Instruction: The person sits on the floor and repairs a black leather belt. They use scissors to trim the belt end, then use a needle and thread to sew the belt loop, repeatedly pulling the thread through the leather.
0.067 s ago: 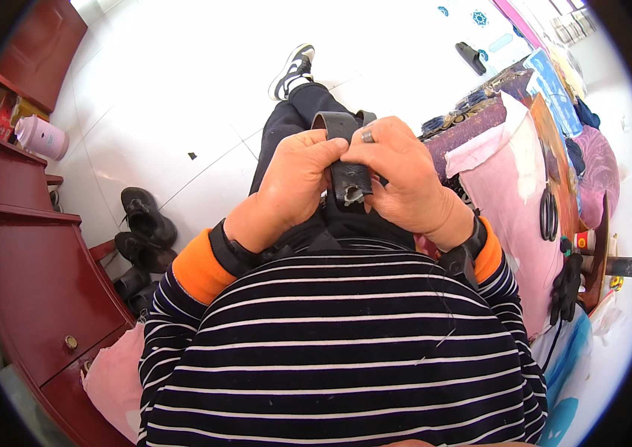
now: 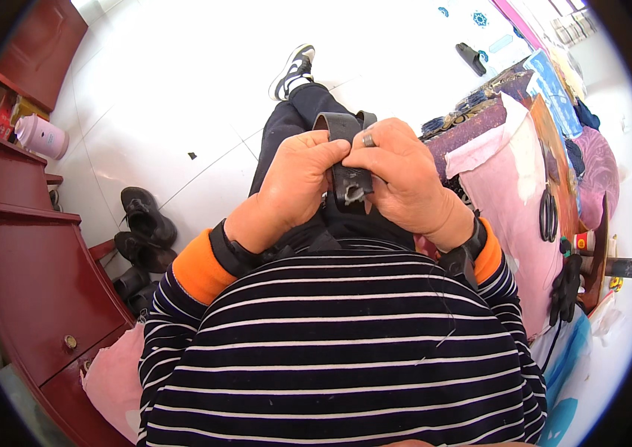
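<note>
A black strap [image 2: 347, 153], like a piece of belt or shoe leather, is held over my lap. My left hand [image 2: 294, 186] grips its left edge with the thumb on top. From the other side, my right hand [image 2: 405, 179], wearing a ring, pinches its right edge and lower end. Both hands meet in front of my striped shirt, above my dark-trousered leg [image 2: 286, 127]. The strap's lower end looks worn or torn with a pale patch.
A red wooden cabinet [image 2: 25, 261] stands at the left with black shoes [image 2: 144, 227] beside it. A pink bottle [image 2: 42, 136] sits on its shelf. At the right is a cluttered worktable with pink cloth [image 2: 510, 186] and scissors [image 2: 548, 214]. White tiled floor lies ahead.
</note>
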Demonstrator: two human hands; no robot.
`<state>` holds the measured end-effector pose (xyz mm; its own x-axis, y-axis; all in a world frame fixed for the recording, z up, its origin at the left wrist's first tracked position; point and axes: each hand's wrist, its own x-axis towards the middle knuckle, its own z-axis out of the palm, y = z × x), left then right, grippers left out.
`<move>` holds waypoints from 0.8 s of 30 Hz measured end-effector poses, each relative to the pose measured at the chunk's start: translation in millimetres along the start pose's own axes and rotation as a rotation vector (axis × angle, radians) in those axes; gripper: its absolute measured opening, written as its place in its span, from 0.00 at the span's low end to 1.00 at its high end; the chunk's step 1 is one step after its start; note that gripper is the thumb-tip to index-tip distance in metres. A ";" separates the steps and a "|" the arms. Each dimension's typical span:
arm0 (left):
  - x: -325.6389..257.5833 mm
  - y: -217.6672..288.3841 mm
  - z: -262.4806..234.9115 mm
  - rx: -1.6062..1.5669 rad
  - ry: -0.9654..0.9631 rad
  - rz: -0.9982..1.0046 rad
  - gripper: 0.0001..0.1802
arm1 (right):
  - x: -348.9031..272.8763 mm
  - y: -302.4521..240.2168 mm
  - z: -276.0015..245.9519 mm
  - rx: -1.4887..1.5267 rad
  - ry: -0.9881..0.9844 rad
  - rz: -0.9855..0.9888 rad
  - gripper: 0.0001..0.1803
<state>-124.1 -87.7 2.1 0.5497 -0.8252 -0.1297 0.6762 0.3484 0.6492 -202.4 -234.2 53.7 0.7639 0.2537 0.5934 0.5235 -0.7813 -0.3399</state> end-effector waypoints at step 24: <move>-11.4 11.3 10.1 0.419 -0.223 0.064 0.10 | -9.8 -23.0 -17.4 0.510 0.112 0.741 0.06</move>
<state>-127.7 -78.8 18.4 0.4346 -0.8989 0.0547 0.3634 0.2306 0.9026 -228.5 -228.6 68.4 0.9445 -0.2909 0.1525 0.0367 -0.3678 -0.9292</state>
